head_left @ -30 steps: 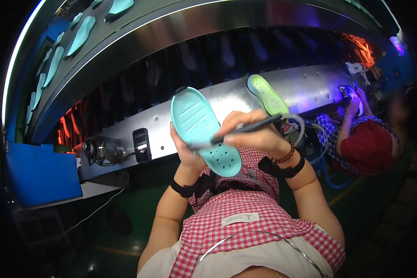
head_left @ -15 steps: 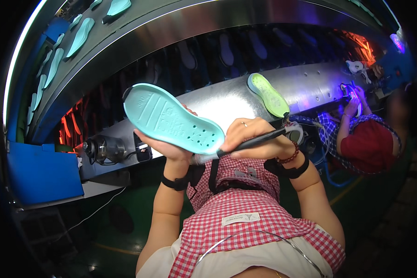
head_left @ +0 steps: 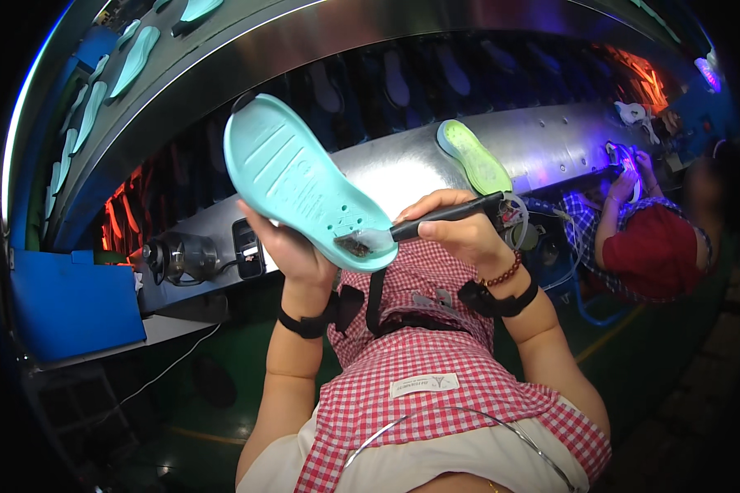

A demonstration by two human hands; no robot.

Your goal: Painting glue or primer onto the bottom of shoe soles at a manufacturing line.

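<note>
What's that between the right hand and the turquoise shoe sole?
A black-handled brush: the right hand grips it, and its bristles lie over the holed end of the turquoise shoe sole. The head view shows this.

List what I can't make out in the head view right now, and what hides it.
Head view, all five:
- Turquoise sole: its far face, turned away from the camera.
- Left hand: most of its fingers, behind the sole.
- Patch of sole under the brush: covered by its bristles.
- Dark sole-like shapes behind the bench: lost in shadow.
- Co-worker's piece: small and washed out by purple light.
</note>
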